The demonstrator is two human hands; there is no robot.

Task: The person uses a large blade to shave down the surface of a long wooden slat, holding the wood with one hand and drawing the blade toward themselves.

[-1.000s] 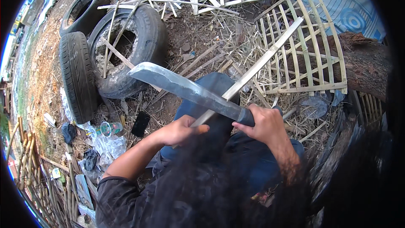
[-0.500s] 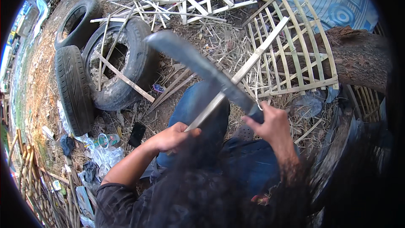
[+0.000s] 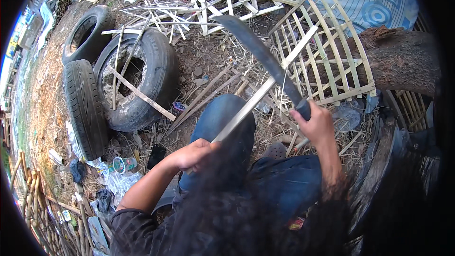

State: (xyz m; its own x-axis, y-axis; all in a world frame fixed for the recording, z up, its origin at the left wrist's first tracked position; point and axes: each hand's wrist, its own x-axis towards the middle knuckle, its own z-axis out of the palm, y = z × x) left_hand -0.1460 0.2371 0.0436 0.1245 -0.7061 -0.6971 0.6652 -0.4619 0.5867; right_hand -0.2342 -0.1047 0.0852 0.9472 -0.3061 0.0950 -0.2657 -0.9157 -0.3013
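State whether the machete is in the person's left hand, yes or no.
No: the right hand grips the machete, while the left hand holds a bamboo strip.

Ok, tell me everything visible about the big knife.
The big knife has a long, dark grey, metal-looking blade, slightly curved, and a dark handle. The right hand grips the handle; the blade slants up and leftward, crossing in front of the pale strip held in the left hand. Whether blade and strip touch is hard to tell.
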